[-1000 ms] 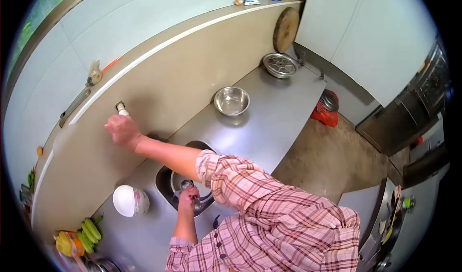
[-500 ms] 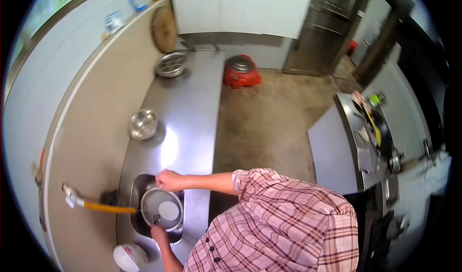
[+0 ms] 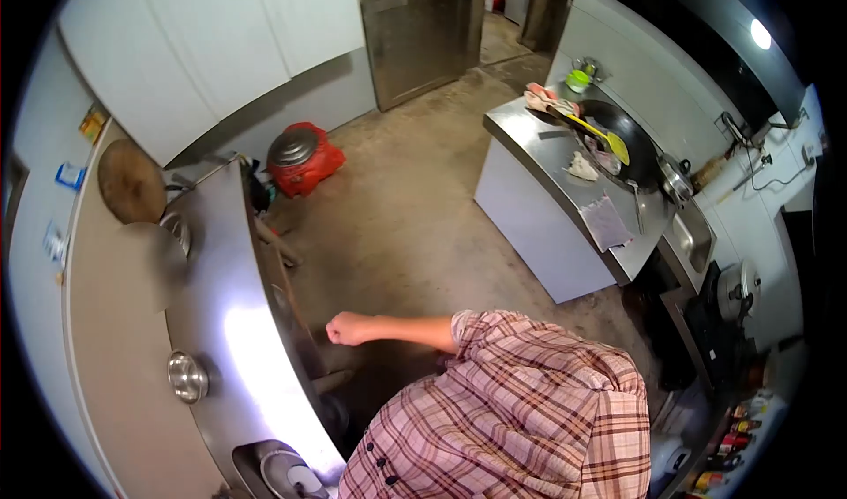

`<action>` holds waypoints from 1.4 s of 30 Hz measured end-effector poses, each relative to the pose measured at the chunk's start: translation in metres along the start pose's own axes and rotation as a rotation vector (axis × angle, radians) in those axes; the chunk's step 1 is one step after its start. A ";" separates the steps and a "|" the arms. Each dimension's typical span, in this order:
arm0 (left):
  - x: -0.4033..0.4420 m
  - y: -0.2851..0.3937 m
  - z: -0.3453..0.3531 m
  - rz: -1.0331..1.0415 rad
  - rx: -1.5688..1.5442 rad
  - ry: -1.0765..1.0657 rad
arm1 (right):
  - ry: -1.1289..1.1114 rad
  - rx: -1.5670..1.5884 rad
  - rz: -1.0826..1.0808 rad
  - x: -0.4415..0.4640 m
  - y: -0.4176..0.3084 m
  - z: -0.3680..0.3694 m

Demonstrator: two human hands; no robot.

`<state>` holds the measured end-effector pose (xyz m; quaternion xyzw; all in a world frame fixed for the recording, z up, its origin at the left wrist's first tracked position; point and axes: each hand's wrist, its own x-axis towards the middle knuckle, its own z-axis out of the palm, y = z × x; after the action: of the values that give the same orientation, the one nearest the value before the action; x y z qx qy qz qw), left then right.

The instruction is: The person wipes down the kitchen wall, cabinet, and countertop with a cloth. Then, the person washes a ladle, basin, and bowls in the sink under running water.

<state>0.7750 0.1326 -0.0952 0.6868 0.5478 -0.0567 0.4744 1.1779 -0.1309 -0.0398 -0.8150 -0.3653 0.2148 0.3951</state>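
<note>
My right hand (image 3: 348, 329) is curled into a fist beside the counter's front edge, above the floor. Its palm side is hidden, and nothing sticks out of it. Out of sight is my left hand. At the bottom edge, the sink (image 3: 243, 455) is cut off by the frame. Inside it sits a round metal basin (image 3: 276, 465) with a pale round piece (image 3: 304, 480) in it. A small steel bowl (image 3: 188, 376) stands on the steel counter (image 3: 221, 261) by the wall.
A round wooden board (image 3: 131, 180) leans at the counter's far end. A red-wrapped, metal-lidded container (image 3: 303, 161) stands on the floor. Across the room, a second counter (image 3: 538, 137) carries a wok (image 3: 640, 137), a yellow spatula (image 3: 609, 137) and cloths. A lidded pot (image 3: 736, 289) stands farther right.
My view has swung right, away from the sink. My right hand has left the basin's edge and is over the floor. My left hand has gone out of the frame.
</note>
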 end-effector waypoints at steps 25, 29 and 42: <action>-0.120 0.638 0.441 0.562 0.187 -0.950 | 0.206 1.669 0.335 -0.019 0.149 -0.338; -0.130 0.711 0.488 0.420 0.116 -1.115 | 0.477 1.707 0.203 0.018 0.195 -0.396; -0.058 0.858 0.572 0.516 0.245 -1.086 | 1.174 1.500 0.465 0.150 0.258 -0.521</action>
<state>1.6968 -0.2725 0.1348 0.7200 0.0333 -0.3442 0.6017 1.7170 -0.3783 0.0550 -0.3816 0.2902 0.0244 0.8773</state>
